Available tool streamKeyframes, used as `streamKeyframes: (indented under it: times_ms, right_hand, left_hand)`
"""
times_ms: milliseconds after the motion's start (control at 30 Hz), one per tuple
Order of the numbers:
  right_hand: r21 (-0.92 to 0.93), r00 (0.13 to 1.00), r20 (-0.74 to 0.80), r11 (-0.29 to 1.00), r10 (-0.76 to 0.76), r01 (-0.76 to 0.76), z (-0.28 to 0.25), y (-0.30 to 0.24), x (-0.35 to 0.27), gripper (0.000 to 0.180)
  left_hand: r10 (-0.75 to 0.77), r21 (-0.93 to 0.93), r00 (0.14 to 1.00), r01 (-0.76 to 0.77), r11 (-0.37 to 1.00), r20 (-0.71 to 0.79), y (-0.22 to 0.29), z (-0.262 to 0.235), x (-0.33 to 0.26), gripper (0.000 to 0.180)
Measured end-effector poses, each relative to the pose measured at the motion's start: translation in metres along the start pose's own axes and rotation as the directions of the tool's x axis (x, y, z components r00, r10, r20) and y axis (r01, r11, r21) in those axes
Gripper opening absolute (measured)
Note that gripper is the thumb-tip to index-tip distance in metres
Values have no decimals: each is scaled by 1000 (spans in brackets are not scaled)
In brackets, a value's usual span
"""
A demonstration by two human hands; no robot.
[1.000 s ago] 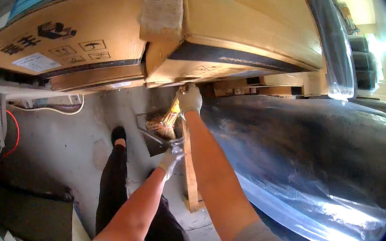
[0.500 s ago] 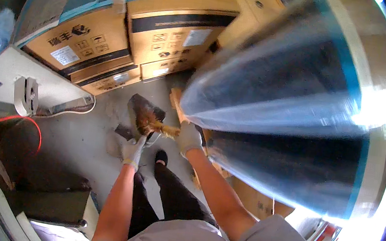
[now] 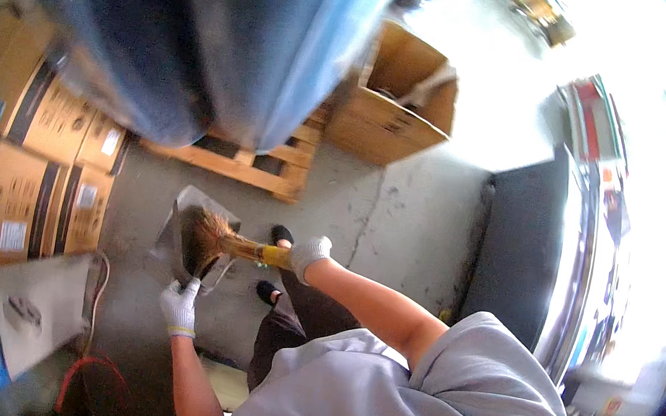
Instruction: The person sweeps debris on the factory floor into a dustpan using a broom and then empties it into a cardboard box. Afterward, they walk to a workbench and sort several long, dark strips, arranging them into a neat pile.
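My right hand, in a white glove, is closed round the yellow handle of a short straw broom. The broom's brown bristles lie over a dark dustpan with a grey rim. My left hand, also gloved, grips the dustpan at its near edge, with the fingertips partly hidden. A thin curved piece shows beside the dustpan, close to the bristles. The dustpan is just ahead of my feet, over the grey floor.
Large film-wrapped dark rolls stand on a wooden pallet ahead. An open cardboard box is beside it. Stacked cartons line the left, near a white panel and a red hose. A dark cabinet is right.
My view has turned right, so the rolls and cartons sit further left and the open box and cabinet show. Both hands still hold the broom and dustpan.
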State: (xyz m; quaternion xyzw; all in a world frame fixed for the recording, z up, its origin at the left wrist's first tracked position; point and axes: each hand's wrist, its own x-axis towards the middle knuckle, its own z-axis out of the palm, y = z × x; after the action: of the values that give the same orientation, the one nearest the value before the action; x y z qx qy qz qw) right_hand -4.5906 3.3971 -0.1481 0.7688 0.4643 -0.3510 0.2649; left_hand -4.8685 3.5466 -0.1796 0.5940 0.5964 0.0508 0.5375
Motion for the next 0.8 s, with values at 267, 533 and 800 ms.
streamKeyframes:
  times_ms: [267, 533, 800]
  right_hand:
    - [173, 922, 138, 908, 363, -383, 175, 194, -138, 26]
    - [429, 759, 6, 683, 652, -591, 336, 353, -326, 39]
    - [643, 494, -101, 435, 864, -630, 461, 474, -434, 61]
  left_hand:
    - [375, -9, 853, -399, 917, 362, 87, 179, -113, 24]
    - [498, 27, 629, -637, 770, 597, 186, 396, -210, 28]
    - [473, -277, 584, -395, 876, 660, 288, 602, -280, 22]
